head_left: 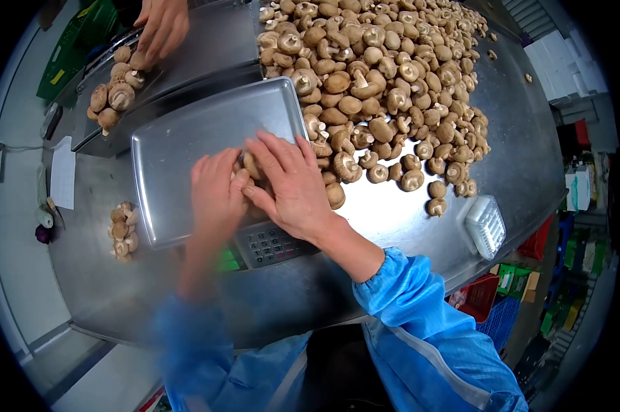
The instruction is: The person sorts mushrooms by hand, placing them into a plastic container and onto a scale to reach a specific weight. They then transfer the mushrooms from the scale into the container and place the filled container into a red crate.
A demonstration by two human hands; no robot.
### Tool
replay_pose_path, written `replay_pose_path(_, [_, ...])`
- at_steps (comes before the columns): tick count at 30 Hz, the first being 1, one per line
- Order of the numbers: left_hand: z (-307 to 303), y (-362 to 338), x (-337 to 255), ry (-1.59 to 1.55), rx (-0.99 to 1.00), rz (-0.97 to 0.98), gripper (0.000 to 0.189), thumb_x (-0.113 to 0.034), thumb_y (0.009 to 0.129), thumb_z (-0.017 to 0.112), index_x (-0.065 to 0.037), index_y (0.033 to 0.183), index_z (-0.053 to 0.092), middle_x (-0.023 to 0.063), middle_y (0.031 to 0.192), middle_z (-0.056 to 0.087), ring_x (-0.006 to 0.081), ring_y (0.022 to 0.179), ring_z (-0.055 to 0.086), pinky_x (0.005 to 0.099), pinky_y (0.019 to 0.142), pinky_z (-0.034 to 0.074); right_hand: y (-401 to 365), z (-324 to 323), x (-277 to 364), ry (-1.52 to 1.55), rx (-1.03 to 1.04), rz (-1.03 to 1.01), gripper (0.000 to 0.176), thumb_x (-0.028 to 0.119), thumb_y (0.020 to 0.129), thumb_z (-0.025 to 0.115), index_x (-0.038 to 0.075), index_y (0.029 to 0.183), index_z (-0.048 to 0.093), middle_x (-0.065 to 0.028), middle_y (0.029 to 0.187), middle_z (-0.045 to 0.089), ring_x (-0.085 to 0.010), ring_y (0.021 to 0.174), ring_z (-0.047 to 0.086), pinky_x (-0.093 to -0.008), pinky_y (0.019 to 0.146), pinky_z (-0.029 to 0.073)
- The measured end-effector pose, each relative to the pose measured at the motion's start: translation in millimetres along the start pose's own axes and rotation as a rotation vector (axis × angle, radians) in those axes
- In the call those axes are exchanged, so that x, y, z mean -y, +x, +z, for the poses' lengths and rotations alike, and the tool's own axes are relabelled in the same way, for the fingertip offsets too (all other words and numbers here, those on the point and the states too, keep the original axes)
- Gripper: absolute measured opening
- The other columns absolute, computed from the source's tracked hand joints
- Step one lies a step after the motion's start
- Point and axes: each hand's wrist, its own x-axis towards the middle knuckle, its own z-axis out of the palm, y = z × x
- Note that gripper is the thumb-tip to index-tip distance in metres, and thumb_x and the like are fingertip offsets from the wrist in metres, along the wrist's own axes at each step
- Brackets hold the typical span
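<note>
Both of my hands meet over the right part of a metal scale tray. My left hand and my right hand are curved around a few brown mushrooms, which show only in part between the fingers. How many mushrooms are there is hidden by the hands. The scale's keypad lies just below my wrists. A large pile of mushrooms starts right beside the tray's right edge. My left forearm is blurred.
A small group of mushrooms lies left of the tray. Another person's hand touches mushrooms on a second scale at the upper left. A clear plastic container sits near the table's right front edge. A green crate stands far left.
</note>
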Motion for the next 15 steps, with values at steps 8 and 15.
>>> replay_pose_path(8, [-5, 0, -4, -0.008, -0.090, 0.018, 0.037, -0.019, 0.091, 0.057, -0.003, 0.124, 0.057, 0.0152, 0.122, 0.061, 0.0331, 0.116, 0.056, 0.0489, 0.108, 0.033, -4, -20, -7, 0.204, 0.049, 0.056, 0.060, 0.030, 0.089, 0.066, 0.010, 0.141, 0.046, -0.0171, 0.140, 0.048, -0.0354, 0.132, 0.043, -0.0493, 0.115, 0.028])
replay_pose_path(15, [-32, -41, -38, -0.259, -0.367, -0.182, 0.036, -0.009, 0.094, 0.048, 0.003, 0.126, 0.058, 0.0179, 0.129, 0.061, 0.0286, 0.121, 0.057, 0.0391, 0.108, 0.040, -86, -62, -41, 0.338, -0.299, 0.305, 0.040, 0.008, 0.093, 0.058, 0.000, 0.132, 0.055, -0.0173, 0.134, 0.056, -0.0300, 0.127, 0.053, -0.0371, 0.107, 0.040])
